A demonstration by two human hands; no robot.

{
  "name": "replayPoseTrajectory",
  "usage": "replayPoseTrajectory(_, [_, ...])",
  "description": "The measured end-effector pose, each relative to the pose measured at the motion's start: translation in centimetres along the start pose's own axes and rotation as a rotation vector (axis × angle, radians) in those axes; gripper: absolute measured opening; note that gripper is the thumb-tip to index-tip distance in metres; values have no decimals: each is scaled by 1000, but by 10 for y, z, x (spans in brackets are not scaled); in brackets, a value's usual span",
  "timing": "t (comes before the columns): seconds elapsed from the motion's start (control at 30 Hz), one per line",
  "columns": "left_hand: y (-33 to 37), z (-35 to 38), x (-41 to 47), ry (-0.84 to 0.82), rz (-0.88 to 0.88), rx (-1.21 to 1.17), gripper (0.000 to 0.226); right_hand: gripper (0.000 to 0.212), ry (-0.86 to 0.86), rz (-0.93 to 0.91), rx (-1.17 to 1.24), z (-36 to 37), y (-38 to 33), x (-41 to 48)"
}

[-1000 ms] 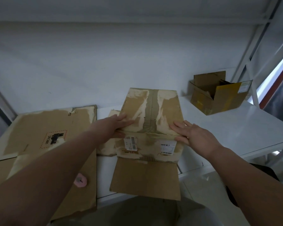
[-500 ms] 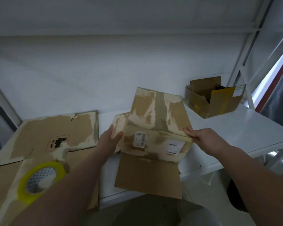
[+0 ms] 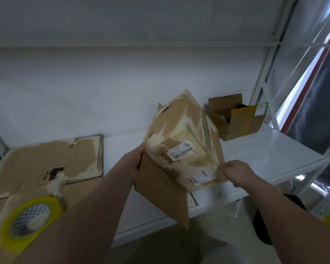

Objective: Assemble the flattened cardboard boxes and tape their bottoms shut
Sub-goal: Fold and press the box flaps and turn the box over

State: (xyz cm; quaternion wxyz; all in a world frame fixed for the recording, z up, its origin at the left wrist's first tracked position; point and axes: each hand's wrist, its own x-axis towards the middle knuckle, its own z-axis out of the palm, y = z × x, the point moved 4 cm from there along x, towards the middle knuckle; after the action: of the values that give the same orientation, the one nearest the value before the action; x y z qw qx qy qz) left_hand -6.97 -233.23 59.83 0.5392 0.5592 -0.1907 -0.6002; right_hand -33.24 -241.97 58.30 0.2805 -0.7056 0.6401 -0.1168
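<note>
Both hands, left hand (image 3: 136, 164) and right hand (image 3: 234, 171), apparently grip scuffed, boxy cardboard box (image 3: 183, 149).

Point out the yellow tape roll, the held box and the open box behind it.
yellow tape roll (image 3: 19, 242): head view, lower yellow edge.
held box (image 3: 179, 153): head view, barcode label.
open box (image 3: 246, 121): head view, yellowish side wall.

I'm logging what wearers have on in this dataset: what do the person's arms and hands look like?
The left hand and right hand wear no gloves. Both arms are bare as far as the picture's lower edge, with no sleeves in view. No watch, bracelet or ring shows.
</note>
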Motion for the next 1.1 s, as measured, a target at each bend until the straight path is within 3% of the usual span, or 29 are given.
replayPoseTrajectory(0.07, [17,7,-4,123,157,95,31,22,-153,105,311,6,-2,-8])
replayPoseTrajectory(0.13, [33,19,-8,159,349,286,25,26,-257,122,469,13,-8,-14])
replayPoseTrajectory(0.23, [45,37,-25,113,567,573,14,28,-139,128,646,12,-14,-15])
replayPoseTrajectory(0.37, [47,52,-42,47,856,1006,36,27,73,194,815,6,-13,-17])
replayPoseTrajectory(0.53, [15,67,-43,-109,1060,1462,37,45,438,172,508,-8,-8,-38])
replayPoseTrajectory(0.67, [-18,60,-31,-206,1018,1824,22,87,687,-59,445,-19,-10,-58])
replayPoseTrajectory(0.77, [-32,57,-22,-245,975,1946,23,113,767,-174,72,-28,-18,-68])
replayPoseTrajectory(0.83, [-40,60,-15,-268,1026,1991,27,118,724,-316,-269,-27,-28,-71])
replayPoseTrajectory(0.9, [-47,68,-10,-298,1065,2032,31,103,650,-462,-499,-24,-38,-72])
replayPoseTrajectory(1.0, [-44,79,-3,-315,1025,2031,32,46,679,-503,-597,-36,-41,-73])
replayPoseTrajectory(1.1, [-28,84,4,-184,824,1876,42,29,771,-449,-595,-53,-28,-72])
